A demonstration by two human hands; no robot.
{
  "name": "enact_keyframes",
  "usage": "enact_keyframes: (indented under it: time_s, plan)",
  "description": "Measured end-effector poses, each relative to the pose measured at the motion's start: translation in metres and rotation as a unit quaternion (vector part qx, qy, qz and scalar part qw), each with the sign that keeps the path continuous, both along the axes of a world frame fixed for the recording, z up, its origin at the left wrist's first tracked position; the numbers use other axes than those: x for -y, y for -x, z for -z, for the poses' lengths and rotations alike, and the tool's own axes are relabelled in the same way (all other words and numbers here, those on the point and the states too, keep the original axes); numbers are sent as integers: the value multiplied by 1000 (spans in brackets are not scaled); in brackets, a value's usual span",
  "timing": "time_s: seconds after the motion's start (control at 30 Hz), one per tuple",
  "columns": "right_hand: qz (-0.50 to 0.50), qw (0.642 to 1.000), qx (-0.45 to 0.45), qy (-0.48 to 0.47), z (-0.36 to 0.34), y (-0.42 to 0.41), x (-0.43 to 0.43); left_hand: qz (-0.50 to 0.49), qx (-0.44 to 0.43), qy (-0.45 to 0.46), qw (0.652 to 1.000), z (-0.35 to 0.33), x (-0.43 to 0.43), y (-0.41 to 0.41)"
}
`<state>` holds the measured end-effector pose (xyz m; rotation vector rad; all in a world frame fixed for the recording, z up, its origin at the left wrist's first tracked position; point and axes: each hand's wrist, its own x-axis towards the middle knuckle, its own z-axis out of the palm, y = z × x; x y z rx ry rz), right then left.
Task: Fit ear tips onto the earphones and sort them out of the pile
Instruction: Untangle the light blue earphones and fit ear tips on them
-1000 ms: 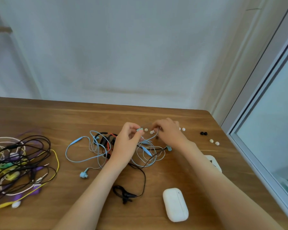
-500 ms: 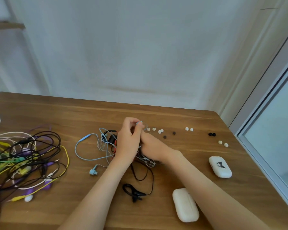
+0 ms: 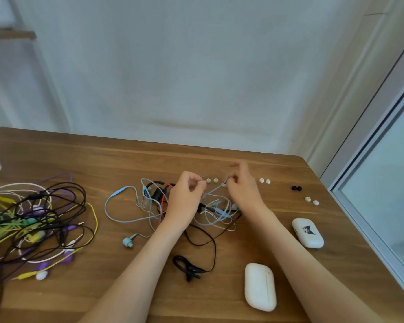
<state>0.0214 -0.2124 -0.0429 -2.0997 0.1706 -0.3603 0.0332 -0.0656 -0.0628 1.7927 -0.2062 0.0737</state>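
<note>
Our left grip (image 3: 189, 194) pinches the blue earbud (image 3: 200, 183); our right grip (image 3: 243, 190) pinches its thin cable (image 3: 216, 188). Light, limp, slippery, we judge: hold the bud's hard shell.

Wooden table (image 3: 79, 155), pale wall (image 3: 196, 66) behind, window (image 3: 387, 183) at right — plain white case (image 3: 260, 286), printed white case (image 3: 308, 233)

Two cases (image 3: 307, 232), two black ear tips (image 3: 294, 188)

left hand (image 3: 186, 197), right hand (image 3: 244, 190) pinch blue earphone cable (image 3: 119, 192) over table (image 3: 68, 299)
</note>
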Motion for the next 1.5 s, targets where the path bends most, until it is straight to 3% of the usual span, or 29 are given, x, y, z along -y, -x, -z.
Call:
enact_keyframes:
  time_s: [0.1,0.27,0.37,0.53,0.63,0.87,1.0,1.3,1.5]
  plan:
    - [41,998,-23,33,9,-8,16,4,5,-12,1000,1,3,0]
    - [37,973,-76,216,20,-23,26,-3,5,7,1000,1,4,0]
    - [15,959,-106,263,19,-26,25,8,3,8,1000,3,4,-1]
    - [18,957,-111,267,12,-31,22,9,7,11,1000,2,5,-2]
    - [43,964,-69,252,11,-26,21,12,9,26,1000,1,6,-1]
    - [22,985,-20,172,7,-7,10,19,29,57,998,-2,6,3]
    - [-21,996,-15,80,7,6,11,15,30,76,997,-3,4,5]
    - [-67,994,18,78,19,17,10,27,28,112,993,-5,5,7]
    - [-101,980,19,172,24,13,19,30,24,109,993,-3,7,6]
